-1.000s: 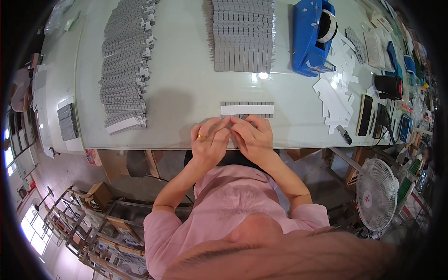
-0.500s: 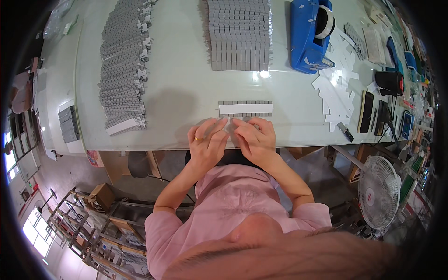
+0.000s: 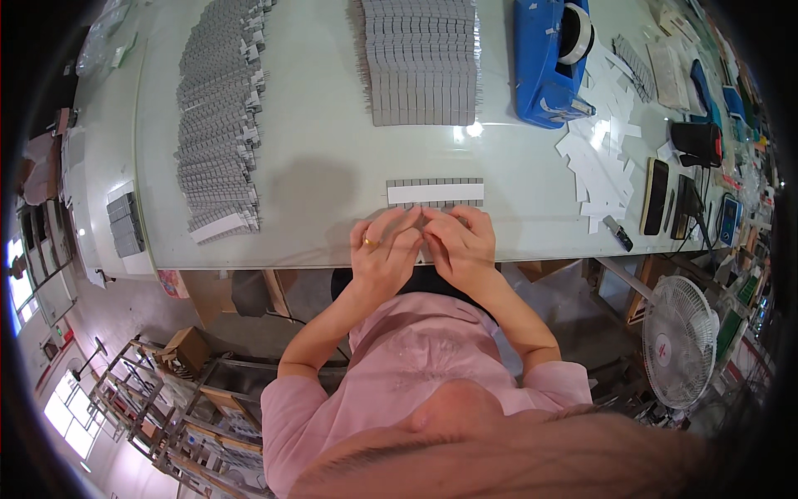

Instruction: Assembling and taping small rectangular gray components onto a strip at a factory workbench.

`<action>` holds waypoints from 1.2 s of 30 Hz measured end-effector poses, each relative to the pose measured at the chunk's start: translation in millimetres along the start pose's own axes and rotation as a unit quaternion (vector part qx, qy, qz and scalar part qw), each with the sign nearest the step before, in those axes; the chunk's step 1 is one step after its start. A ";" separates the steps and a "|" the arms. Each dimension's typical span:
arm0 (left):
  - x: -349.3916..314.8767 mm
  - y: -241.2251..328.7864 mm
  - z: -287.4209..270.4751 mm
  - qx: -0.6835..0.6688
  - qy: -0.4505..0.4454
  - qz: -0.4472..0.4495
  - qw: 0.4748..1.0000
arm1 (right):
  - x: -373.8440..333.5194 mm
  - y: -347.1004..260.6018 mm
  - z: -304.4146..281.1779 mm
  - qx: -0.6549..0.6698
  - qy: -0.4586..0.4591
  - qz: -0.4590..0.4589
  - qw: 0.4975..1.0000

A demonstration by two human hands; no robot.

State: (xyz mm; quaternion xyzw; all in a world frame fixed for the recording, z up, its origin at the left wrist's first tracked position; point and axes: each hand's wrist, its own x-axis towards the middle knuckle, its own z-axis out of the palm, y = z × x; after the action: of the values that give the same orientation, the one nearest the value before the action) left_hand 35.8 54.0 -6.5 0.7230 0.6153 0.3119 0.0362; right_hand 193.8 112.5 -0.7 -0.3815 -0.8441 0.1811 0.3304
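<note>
My left hand (image 3: 385, 254), with a ring on one finger, and my right hand (image 3: 462, 247) meet at the table's front edge. The fingers of both are bent and pinched together, and whatever small thing lies between them is hidden. Just beyond the fingertips lies a flat row of grey segments (image 3: 435, 203) with a white strip (image 3: 435, 193) along its middle. Farther back is a wide stack of similar grey rows (image 3: 422, 83). A long, overlapping pile of grey rows (image 3: 218, 125) runs along the left, a white strip (image 3: 219, 228) on its near end.
A blue tape dispenser (image 3: 539, 87) stands at the back right beside scattered white paper slips (image 3: 600, 179). A small cutter-like tool (image 3: 618, 234) and a dark phone (image 3: 654, 197) lie near the right edge. Small grey blocks (image 3: 125, 224) sit far left. A fan (image 3: 680, 341) stands below right.
My left hand has shifted right, closer to my right hand, and the fingertips now come together. The row with the white strip stays in place.
</note>
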 end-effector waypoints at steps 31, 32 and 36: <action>-4.9 -2.9 -2.1 0.009 0.004 -0.018 1.000 | 5.8 -7.0 0.7 0.016 -0.026 0.019 0.999; -4.8 -3.1 -3.1 0.001 0.007 -0.020 1.000 | 5.7 -7.1 0.0 0.018 -0.026 0.020 0.999; -3.7 -7.4 -16.1 -0.047 0.005 -0.066 0.997 | 4.8 -1.4 -15.0 0.020 -0.013 0.015 1.000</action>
State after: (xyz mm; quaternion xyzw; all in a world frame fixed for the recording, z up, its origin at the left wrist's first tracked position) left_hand 21.2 47.1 1.7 0.6769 0.6464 0.3413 0.0870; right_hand 201.1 116.0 12.8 -0.3853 -0.8385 0.2076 0.3246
